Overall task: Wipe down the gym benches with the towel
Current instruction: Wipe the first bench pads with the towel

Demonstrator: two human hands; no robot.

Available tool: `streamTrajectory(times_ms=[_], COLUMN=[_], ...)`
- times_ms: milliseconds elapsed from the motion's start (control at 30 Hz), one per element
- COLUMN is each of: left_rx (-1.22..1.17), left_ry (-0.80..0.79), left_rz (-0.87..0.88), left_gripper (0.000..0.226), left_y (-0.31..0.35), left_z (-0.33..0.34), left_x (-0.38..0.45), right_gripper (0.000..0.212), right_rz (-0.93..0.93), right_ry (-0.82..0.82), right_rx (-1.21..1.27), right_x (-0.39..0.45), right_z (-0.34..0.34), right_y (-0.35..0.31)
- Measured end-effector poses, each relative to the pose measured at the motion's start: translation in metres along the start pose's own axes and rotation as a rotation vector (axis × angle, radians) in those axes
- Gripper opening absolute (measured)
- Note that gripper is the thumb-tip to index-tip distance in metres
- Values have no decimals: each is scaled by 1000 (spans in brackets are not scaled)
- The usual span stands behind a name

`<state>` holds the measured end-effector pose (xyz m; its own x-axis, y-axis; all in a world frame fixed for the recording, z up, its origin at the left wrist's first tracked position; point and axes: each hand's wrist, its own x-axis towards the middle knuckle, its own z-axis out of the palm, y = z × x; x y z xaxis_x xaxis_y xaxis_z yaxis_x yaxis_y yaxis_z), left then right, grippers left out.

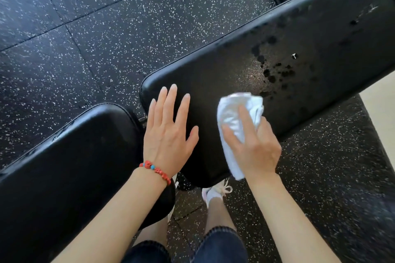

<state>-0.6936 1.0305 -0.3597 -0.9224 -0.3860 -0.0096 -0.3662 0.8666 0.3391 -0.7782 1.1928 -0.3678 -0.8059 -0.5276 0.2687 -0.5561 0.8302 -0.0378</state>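
A long black padded bench back pad (pixel 299 49) runs from the middle of the view to the upper right, with dark wet blotches near its middle. A second black seat pad (pixel 64 166) lies at the lower left. My left hand (pixel 168 134) rests flat with straight fingers on the near end of the long pad; a red bead bracelet circles its wrist. My right hand (pixel 252 145) grips a bunched white towel (pixel 233 117) and presses it on the long pad's near right part, just below the wet blotches.
Black rubber floor tiles with white specks (pixel 96 38) surround the benches. A white sneaker (pixel 215 192) and my legs in dark denim shorts stand beneath the pad's near end. A pale floor strip (pixel 380 96) shows at the right edge.
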Motion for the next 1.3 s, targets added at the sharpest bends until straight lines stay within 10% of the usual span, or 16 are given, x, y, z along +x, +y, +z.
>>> streamTrajectory(times_ms=[300, 567, 800, 1000, 1300], left_rx=[85, 101, 106, 132, 158], left_ry=[49, 39, 66, 55, 61], left_rz=[-55, -158, -205, -227, -206], left_gripper=[60, 62, 63, 63, 62], left_y=[13, 27, 42, 51, 48], left_z=[13, 11, 13, 24, 27], left_x=[17, 21, 38, 47, 46], right_gripper=[45, 45, 45, 42, 41], right_rz=[160, -243, 35, -333, 16], right_ry=[-32, 20, -54, 36, 55], right_rx=[143, 112, 127, 4, 35], right_x=[135, 135, 177, 164, 178], right_z=[38, 44, 44, 52, 49], right_y=[-3, -10, 45, 33, 87])
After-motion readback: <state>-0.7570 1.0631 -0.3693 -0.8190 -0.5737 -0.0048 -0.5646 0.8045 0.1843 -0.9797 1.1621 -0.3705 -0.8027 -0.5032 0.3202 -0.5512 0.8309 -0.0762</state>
